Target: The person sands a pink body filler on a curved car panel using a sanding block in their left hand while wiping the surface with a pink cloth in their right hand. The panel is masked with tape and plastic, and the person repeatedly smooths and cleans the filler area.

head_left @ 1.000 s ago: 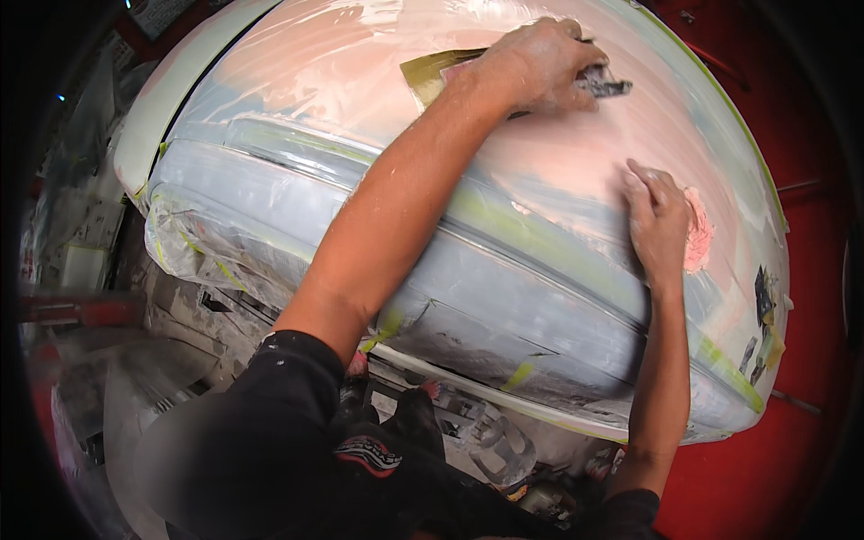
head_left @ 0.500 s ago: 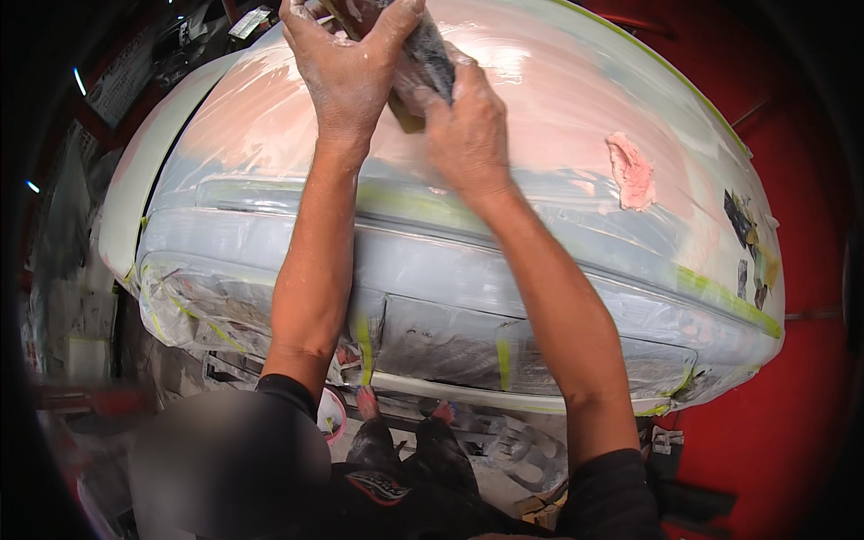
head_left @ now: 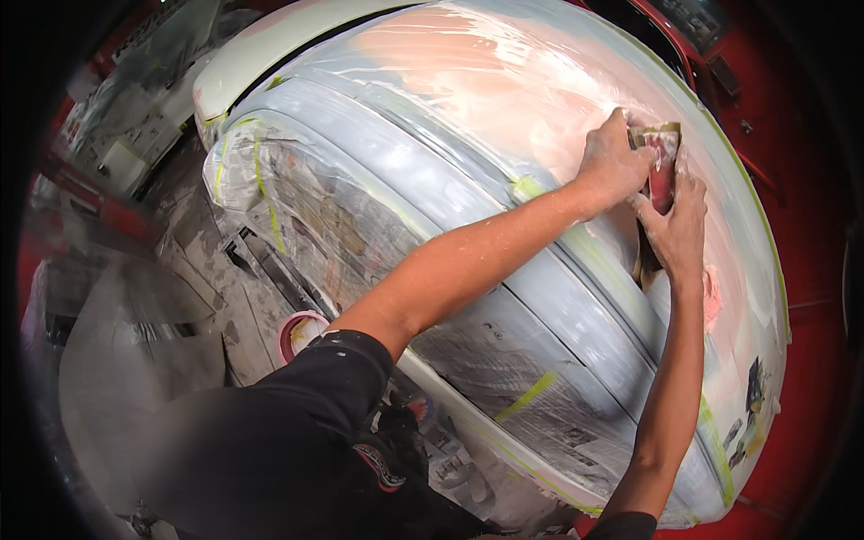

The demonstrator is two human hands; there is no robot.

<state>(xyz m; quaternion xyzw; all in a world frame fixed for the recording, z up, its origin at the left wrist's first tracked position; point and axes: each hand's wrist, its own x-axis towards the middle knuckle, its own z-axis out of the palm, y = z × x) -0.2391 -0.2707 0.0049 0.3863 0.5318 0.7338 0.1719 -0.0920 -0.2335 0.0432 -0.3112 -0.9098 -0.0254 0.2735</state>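
Both hands grip a red sanding block (head_left: 661, 184) wrapped in brownish sandpaper, its edges smeared with pale residue. My left hand (head_left: 614, 166) is closed around the block's left side. On the other side, my right hand (head_left: 679, 225) holds it with fingers and thumb. The block rests on a wet, shiny car body panel (head_left: 531, 99) with pink and pale filler patches and grey-blue areas. A crumpled pink lump (head_left: 712, 299), perhaps cloth or sponge, lies on the panel, partly hidden behind my right forearm.
Newspaper and plastic masking (head_left: 324, 193) covers the car's lower part, held with yellow-green tape (head_left: 526, 396). A pink-rimmed bucket (head_left: 301, 335) stands on the littered floor. Dark scraps (head_left: 754, 382) stick to the panel's right end. Red flooring (head_left: 814, 270) lies beyond.
My view has swung round. Both hands have moved rightward across the panel with the sanding block, nearer the pink lump. The block stays gripped.
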